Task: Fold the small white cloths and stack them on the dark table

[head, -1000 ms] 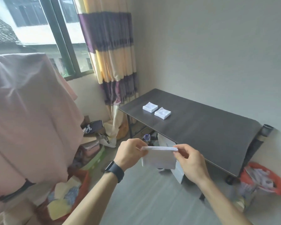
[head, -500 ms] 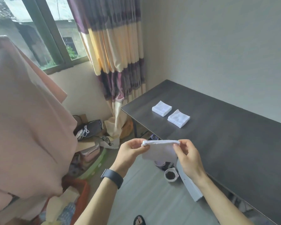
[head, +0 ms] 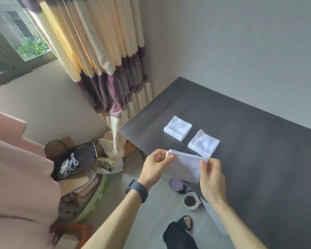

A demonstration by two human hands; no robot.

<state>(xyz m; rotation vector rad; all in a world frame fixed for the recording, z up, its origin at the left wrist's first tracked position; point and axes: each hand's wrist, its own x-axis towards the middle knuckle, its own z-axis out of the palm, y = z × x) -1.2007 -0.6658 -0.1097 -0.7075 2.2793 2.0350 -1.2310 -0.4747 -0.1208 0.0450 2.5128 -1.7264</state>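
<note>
Both hands hold 1 small white cloth in the air over the near edge of the dark table: the left hand pinches its left top corner between thumb and fingers, and the right hand pinches its right top corner the same way, so the cloth hangs folded between them. Beyond it, 2 folded stacks lie on the table, the far stack and the near stack, close together but apart.

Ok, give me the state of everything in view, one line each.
held cloth: folded, hanging in the air, not yet on the dark table.
left hand: pinches the cloth's left corner.
right hand: pinches its right corner.
far stack: folded, flat on the table.
near stack: folded, flat, apart from the far stack.
</note>
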